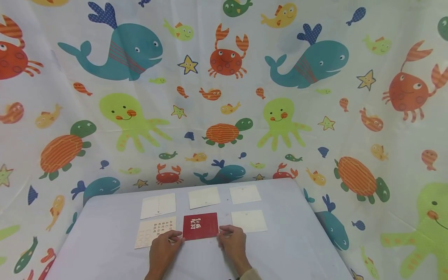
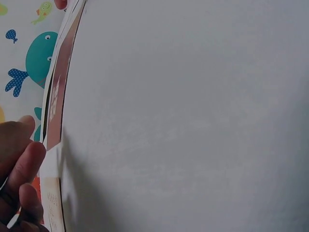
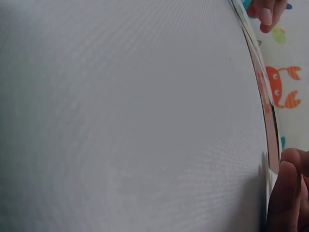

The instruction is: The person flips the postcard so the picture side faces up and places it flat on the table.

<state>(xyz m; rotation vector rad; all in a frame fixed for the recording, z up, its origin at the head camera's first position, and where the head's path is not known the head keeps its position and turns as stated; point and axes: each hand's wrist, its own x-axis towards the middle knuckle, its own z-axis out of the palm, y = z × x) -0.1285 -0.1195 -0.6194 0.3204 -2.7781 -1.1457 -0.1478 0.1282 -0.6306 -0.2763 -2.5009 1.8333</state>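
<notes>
Left hand: your left hand (image 1: 165,245) has its fingers curled in, thumb and forefinger nearly closed together, pinching the red card at its near left corner.
Right hand: your right hand (image 1: 233,243) has its fingers bent the same way, the tips pinching the card's right edge.
Red card: you have the red card (image 1: 206,227) between your two hands, in the middle of the near row, its white characters towards the left of its face.
Left neighbour: beside it you see the lettered card (image 1: 148,235), partly covered by your left hand.
Right neighbour: near your right hand lies the pale card (image 1: 250,221).
Far row: beyond these you have the left blank card (image 1: 154,206), the middle blank card (image 1: 204,197) and the right blank card (image 1: 245,194), set apart.
Tabletop: all five pale cards lie on your white tabletop (image 1: 287,241).
Backdrop: behind it hangs the sea-creature cloth (image 1: 192,116).
</notes>
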